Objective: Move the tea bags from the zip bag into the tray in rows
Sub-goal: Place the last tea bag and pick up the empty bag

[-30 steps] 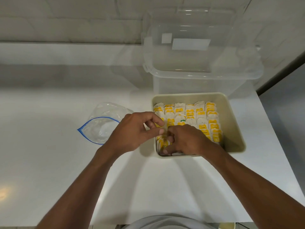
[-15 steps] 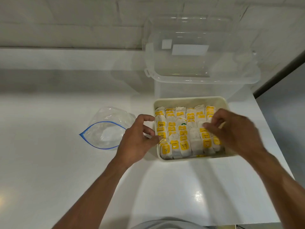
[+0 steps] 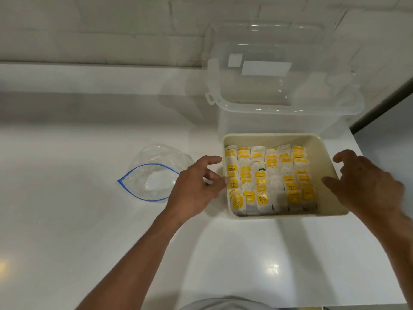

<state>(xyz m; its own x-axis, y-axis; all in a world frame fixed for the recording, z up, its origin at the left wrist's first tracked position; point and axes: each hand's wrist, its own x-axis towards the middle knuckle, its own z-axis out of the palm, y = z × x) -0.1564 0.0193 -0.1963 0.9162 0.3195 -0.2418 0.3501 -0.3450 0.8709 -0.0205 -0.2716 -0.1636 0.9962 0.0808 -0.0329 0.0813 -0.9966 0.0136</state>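
Packed into the cream rectangular plastic tray [image 3: 325, 153]: white paper tea bags with yellow labels [image 3: 260, 175], upright in about six rows running front to back, leaning on one another. Bare strip of tray floor left along the right wall. Flat on the glossy white countertop [image 3: 89, 220], left of the tray: the clear zip bag with a blue seal strip [image 3: 154, 175], mouth gaping, apparently emptied (nothing yellow visible through the film). Right behind the tray: a large clear plastic storage box [image 3: 279, 86].

Left hand [image 3: 196, 186] just beside the tray's left wall, fingers loosely bent, gripping nothing; thumb tip close to the wall, contact impossible to judge. Right hand [image 3: 366, 186] over the right rim, motion-blurred, fingers relaxed and spread, likewise holding nothing.

Probably near the end: filling done, only straightening or lifting left.

Risks from here:
- Seizing the tray by both walls and tilting or jerking it is likely to send the leaning rows over like dominoes, or slump the rightmost row into the bare strip.
- Brushing the labels while reaching across the rim is enough to skew a row.
- Sweeping the left forearm back could drag the light bag along the counter.

Best kept level and moved slowly.
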